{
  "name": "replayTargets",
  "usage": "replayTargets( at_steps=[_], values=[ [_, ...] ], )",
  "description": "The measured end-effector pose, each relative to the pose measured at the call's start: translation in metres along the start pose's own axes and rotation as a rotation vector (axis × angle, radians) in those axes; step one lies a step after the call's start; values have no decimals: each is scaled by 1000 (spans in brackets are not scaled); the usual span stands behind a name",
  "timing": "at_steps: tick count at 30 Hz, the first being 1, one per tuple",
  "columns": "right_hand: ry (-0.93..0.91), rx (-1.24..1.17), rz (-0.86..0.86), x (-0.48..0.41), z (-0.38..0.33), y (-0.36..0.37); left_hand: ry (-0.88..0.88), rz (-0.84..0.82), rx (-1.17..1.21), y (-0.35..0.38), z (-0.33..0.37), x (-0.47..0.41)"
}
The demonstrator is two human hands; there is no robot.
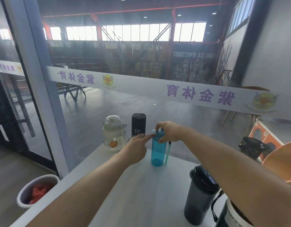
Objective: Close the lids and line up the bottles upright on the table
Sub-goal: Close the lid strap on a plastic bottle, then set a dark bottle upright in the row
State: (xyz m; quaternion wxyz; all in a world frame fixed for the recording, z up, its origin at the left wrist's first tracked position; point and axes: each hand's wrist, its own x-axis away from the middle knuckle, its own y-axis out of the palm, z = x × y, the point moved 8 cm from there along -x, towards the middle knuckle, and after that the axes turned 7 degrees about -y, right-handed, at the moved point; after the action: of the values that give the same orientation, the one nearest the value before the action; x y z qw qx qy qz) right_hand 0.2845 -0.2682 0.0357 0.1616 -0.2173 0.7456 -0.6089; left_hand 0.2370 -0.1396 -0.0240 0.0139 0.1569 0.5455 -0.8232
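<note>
A blue see-through bottle (pixel 157 152) stands upright near the far edge of the white table (pixel 141 194). My right hand (pixel 170 131) grips its blue lid from above. My left hand (pixel 135 147) reaches in from the left, its fingertips touching the lid's side. Left of them stand a round clear bottle (pixel 112 134) with an orange picture and a tall black bottle (pixel 138 124), both upright with lids on. A dark grey shaker bottle (pixel 199 196) with a black lid stands upright at the near right, partly behind my right forearm.
A glass wall with a white banner runs just behind the table's far edge. A bin (pixel 37 190) with red contents sits on the floor at the left. At the bottom right corner lies a metal container (pixel 234 215) with a black strap; an orange object (pixel 282 161) is at the right.
</note>
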Motion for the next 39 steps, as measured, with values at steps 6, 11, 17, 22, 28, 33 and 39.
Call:
replayTargets(
  at_steps=[6, 11, 17, 22, 28, 33, 39],
  values=[
    [15, -3, -22, 10, -2, -3, -13, 24, 35, -12, 8, 4],
    [-12, 88, 80, 57, 1, -49, 71, 123, 75, -40, 44, 27],
    [43, 122, 4, 146, 4, -66, 140, 73, 235, -52, 119, 64],
    [66, 97, -174, 213, -9, -43, 174, -6, 290, -40, 164, 103],
    [18, 94, -149, 233, -9, -18, 164, 28, 335, -30, 173, 131],
    [-8, 45, -59, 226, -6, -17, 241, 64, 323, -26, 173, 134],
    [23, 4, 0, 194, 23, -20, 276, 10, 108, -16, 166, 94]
  ],
)
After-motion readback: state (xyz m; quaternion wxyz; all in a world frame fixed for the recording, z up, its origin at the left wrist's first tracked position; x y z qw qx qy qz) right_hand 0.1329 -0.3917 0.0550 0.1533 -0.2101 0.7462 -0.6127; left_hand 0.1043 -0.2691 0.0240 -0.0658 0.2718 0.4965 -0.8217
